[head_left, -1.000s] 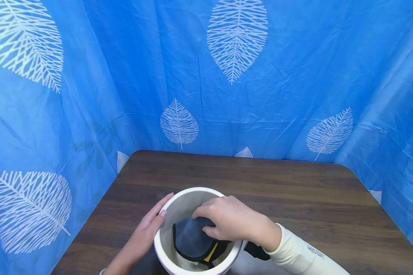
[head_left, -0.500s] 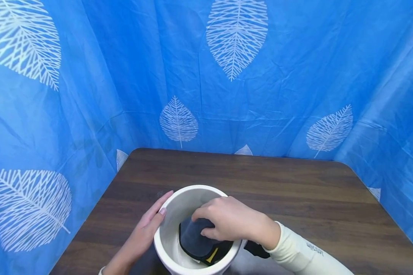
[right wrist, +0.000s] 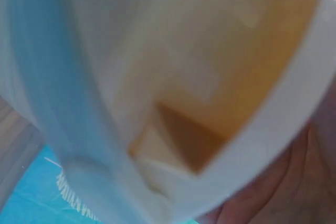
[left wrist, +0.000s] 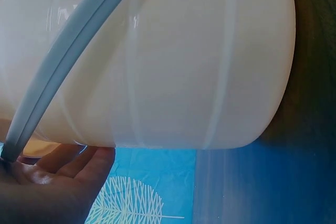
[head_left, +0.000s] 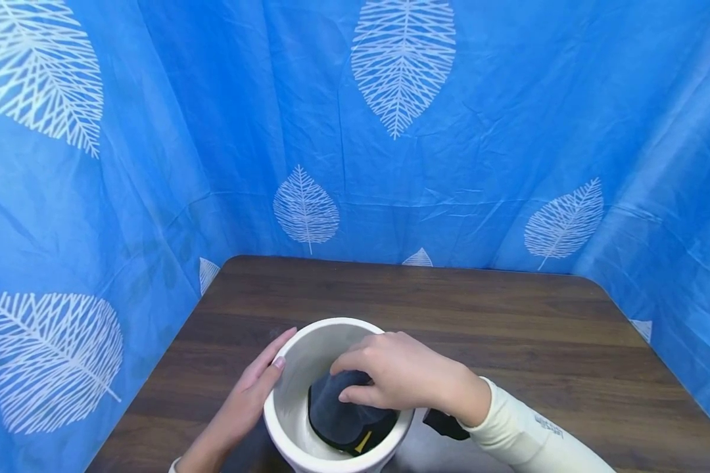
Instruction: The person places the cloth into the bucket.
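A white bucket (head_left: 281, 427) stands upright at the near side of the table. My left hand (head_left: 245, 401) rests against its left outside, thumb tip at the rim and fingers fairly straight; the left wrist view shows these fingers (left wrist: 89, 166) touching the wall. Low inside the bucket lies a dark grey rounded fabric piece (head_left: 337, 414) with black edging and a small yellow part. Reaching over the right rim, my right hand (head_left: 399, 371) hovers above the piece, thumb and index finger apart. Its other fingertips are hidden. The right wrist view is blurred.
The dark wooden table (head_left: 449, 309) extends behind the bucket. Blue curtains (head_left: 479, 131) with white leaf prints hang around its back and sides. A grey band-like handle (left wrist: 68, 51) crosses the bucket's outside. A black item (head_left: 445, 424) shows beneath the right wrist.
The dark grey piece has gone lower and slightly right inside the bucket. My right thumb has moved away from the index finger and off the piece. My left hand stays on the bucket.
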Action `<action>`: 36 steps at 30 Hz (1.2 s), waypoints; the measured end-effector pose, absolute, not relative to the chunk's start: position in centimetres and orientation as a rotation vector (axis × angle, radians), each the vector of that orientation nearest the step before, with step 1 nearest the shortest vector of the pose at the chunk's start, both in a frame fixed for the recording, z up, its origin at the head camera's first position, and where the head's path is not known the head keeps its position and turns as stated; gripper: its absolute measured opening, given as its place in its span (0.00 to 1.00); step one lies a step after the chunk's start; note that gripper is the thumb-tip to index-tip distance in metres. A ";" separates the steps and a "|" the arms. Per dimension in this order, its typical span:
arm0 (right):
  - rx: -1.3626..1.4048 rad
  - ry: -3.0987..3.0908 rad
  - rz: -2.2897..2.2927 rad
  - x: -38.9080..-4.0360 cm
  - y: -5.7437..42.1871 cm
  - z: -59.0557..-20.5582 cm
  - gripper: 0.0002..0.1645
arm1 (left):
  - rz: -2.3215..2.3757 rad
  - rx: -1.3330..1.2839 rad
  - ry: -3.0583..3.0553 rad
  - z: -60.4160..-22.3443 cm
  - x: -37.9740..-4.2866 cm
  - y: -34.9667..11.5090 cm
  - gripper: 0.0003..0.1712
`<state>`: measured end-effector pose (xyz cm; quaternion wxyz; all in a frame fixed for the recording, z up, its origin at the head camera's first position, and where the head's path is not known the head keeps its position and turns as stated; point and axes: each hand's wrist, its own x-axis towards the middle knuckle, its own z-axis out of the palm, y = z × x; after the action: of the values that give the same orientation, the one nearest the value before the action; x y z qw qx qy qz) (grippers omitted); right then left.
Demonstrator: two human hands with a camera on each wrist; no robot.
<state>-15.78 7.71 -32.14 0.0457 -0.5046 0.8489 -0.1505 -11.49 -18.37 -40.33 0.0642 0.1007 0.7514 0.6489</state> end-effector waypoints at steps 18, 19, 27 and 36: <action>-1.477 2.658 -0.529 -15.5 9.4 -31.7 0.21 | 1.966 0.306 2.276 -40.3 -11.5 -18.2 0.30; -1.472 2.665 -0.527 -15.5 9.5 -31.7 0.22 | 1.969 0.312 2.275 -40.3 -11.5 -18.2 0.30; -1.465 2.695 -0.524 -15.4 10.2 -31.7 0.23 | 1.981 0.328 2.249 -40.2 -11.5 -18.5 0.30; -1.474 2.736 -0.548 -15.4 11.0 -31.9 0.24 | 1.949 0.299 2.270 -39.6 -11.8 -18.6 0.30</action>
<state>-15.37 11.05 -31.90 -0.0072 -0.4672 0.8669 -0.1736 -11.77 -18.58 -39.55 0.0675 0.0993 0.7532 0.6467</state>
